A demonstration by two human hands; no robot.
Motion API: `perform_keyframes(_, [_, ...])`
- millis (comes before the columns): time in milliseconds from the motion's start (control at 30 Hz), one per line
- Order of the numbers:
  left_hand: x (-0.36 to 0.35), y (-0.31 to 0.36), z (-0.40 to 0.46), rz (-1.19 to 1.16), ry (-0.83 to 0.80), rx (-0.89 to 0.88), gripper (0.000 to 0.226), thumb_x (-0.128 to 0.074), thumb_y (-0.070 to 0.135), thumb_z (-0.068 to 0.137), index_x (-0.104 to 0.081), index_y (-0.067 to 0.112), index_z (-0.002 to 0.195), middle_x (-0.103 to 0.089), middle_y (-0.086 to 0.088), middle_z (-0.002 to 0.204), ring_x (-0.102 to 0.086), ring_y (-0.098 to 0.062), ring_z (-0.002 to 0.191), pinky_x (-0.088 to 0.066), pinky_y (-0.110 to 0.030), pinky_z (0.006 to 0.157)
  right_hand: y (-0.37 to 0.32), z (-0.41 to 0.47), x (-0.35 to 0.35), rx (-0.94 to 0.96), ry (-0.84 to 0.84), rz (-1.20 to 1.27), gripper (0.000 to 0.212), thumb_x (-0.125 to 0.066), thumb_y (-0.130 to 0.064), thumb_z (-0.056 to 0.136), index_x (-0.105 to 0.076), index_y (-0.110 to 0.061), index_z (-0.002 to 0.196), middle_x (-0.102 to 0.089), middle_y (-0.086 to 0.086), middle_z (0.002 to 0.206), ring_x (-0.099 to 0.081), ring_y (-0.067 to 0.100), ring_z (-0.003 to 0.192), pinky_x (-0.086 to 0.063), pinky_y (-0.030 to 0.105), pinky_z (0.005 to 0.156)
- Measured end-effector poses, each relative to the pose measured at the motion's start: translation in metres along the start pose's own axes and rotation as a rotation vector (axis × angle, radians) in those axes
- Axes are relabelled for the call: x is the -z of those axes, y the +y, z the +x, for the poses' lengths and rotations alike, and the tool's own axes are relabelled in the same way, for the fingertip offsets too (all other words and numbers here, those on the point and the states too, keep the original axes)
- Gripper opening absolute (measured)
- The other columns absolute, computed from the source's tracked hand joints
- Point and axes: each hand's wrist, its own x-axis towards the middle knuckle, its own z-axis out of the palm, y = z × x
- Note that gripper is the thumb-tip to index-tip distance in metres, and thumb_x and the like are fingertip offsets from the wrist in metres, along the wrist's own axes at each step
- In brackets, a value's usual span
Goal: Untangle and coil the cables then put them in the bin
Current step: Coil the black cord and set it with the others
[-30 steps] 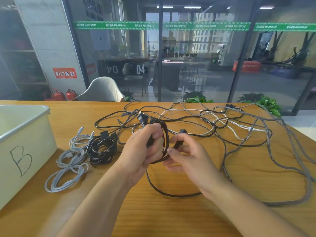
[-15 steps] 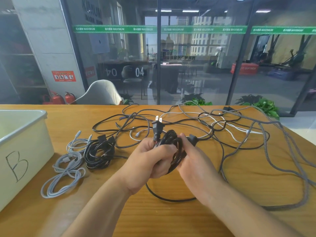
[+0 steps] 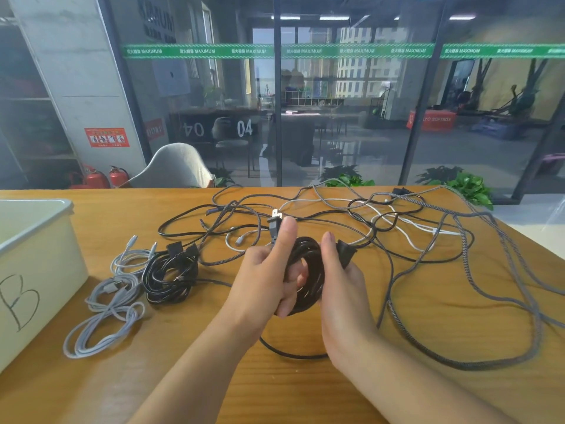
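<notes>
Black power cord (image 3: 308, 270), wound into a tight coil, gripped between both hands above the wooden desk (image 3: 397, 332). Left hand (image 3: 269, 276) curled round the coil's left side, fingers hooked through the loop, thumb raised along the two-pronged plug (image 3: 274, 224) that sticks up past the knuckles. Right hand (image 3: 342, 286) curled round the coil's right side, thumb upright against the windings, with the cord's black connector end (image 3: 345, 252) poking out just beyond that thumb. One slack loop of the same cord hanging below both wrists and resting on the desk.

Beyond the hands, toward the far edge of the desk: a loose tangle of cables (image 3: 351, 215), black, white and grey braided, crossing one another. To the right of the right hand: long grey braided cable (image 3: 477, 301) sprawled in wide loops across the desk.

To the left of the left hand: a black coiled cable (image 3: 169, 276) lying flat on the desk, and touching its left side, a light grey coiled cable (image 3: 107, 310) spread in looser loops. Farther left again, at the frame's edge: pale plastic bin (image 3: 39, 255) marked with a hand-drawn letter B on its side, apart from the grey coil.
</notes>
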Motion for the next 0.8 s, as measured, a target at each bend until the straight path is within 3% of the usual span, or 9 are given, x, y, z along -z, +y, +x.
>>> perform_keyframes(200, [-0.007, -0.004, 0.000, 0.014, 0.208, 0.032, 0.092, -0.014, 0.073, 0.100, -0.049, -0.003, 0.063, -0.032, -0.008, 0.043, -0.032, -0.023, 0.040, -0.035, -0.032, 0.055, 0.000, -0.005, -0.004, 0.069, 0.036, 0.036, 0.055, -0.054, -0.052, 0.102, -0.058, 0.000, 0.085, -0.056, 0.008, 0.067, -0.053, 0.017, 0.062, -0.046, 0.032, 0.065])
perform_keyframes(367, [-0.012, -0.012, 0.003, -0.119, 0.251, 0.036, 0.044, -0.025, 0.043, 0.112, -0.062, 0.017, 0.110, -0.038, -0.005, 0.047, -0.034, -0.019, 0.037, -0.035, -0.031, 0.050, -0.006, -0.002, -0.004, 0.114, 0.047, 0.048, 0.050, -0.058, -0.045, 0.102, -0.051, -0.006, 0.072, -0.039, 0.010, 0.056, -0.037, 0.021, 0.050, -0.034, 0.034, 0.050])
perform_keyframes(500, [-0.012, -0.011, 0.003, -0.115, 0.198, -0.013, 0.045, -0.026, 0.042, 0.113, -0.068, 0.026, 0.113, -0.047, -0.012, 0.058, -0.036, -0.016, 0.036, -0.036, -0.033, 0.048, -0.006, 0.000, -0.001, 0.165, 0.032, 0.013, 0.043, -0.058, -0.044, 0.102, -0.063, -0.012, 0.074, -0.046, 0.015, 0.062, -0.041, 0.023, 0.050, -0.035, 0.033, 0.047])
perform_keyframes(567, [-0.010, -0.009, 0.002, -0.107, 0.166, -0.027, 0.053, -0.025, 0.043, 0.113, -0.074, 0.029, 0.103, -0.050, -0.013, 0.059, -0.035, -0.017, 0.035, -0.036, -0.034, 0.050, -0.006, 0.000, -0.001, 0.223, -0.012, -0.007, 0.033, -0.056, -0.040, 0.104, -0.075, -0.021, 0.085, -0.047, 0.011, 0.058, -0.042, 0.021, 0.047, -0.035, 0.033, 0.046])
perform_keyframes(667, [-0.008, -0.006, 0.002, -0.109, 0.136, -0.050, 0.048, -0.030, 0.033, 0.113, -0.076, 0.035, 0.099, -0.050, -0.012, 0.060, -0.033, -0.017, 0.036, -0.036, -0.033, 0.046, -0.005, 0.002, 0.002, 0.240, -0.041, 0.006, 0.020, -0.057, -0.036, 0.104, -0.076, -0.031, 0.104, -0.046, 0.005, 0.054, -0.042, 0.019, 0.046, -0.037, 0.033, 0.045])
perform_keyframes(800, [-0.006, -0.005, 0.002, -0.158, 0.141, -0.035, 0.042, -0.040, 0.021, 0.111, -0.078, 0.037, 0.100, -0.048, -0.013, 0.062, -0.032, -0.018, 0.036, -0.036, -0.027, 0.040, -0.004, 0.007, 0.007, 0.200, -0.057, 0.019, 0.026, -0.059, -0.034, 0.103, -0.069, -0.037, 0.127, -0.045, 0.006, 0.057, -0.043, 0.019, 0.048, -0.041, 0.031, 0.045])
